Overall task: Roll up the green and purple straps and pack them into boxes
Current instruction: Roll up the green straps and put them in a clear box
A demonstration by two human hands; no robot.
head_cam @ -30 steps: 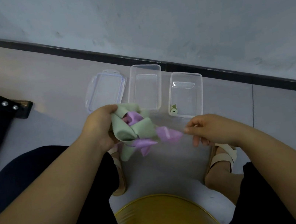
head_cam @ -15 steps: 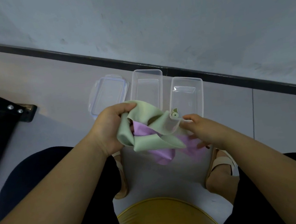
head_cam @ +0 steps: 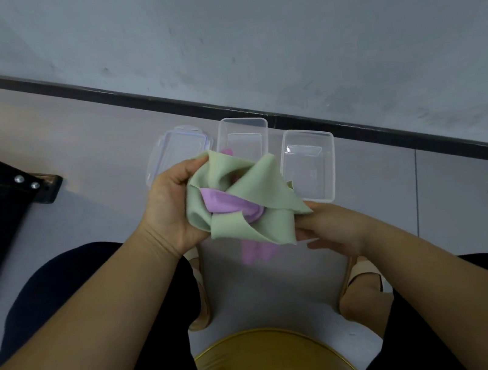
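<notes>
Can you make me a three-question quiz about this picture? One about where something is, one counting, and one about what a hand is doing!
1. Where is the lid? A on a box; B on the floor, left of the boxes; C in a hand.
2. How many clear boxes stand open? A one; B two; C four.
3. What is the left hand doing? A gripping the green and purple straps; B lying flat; C holding a box.
Answers: B, it lies flat beside the left box; B, two sit side by side; A, its fingers curl round the bundle.
</notes>
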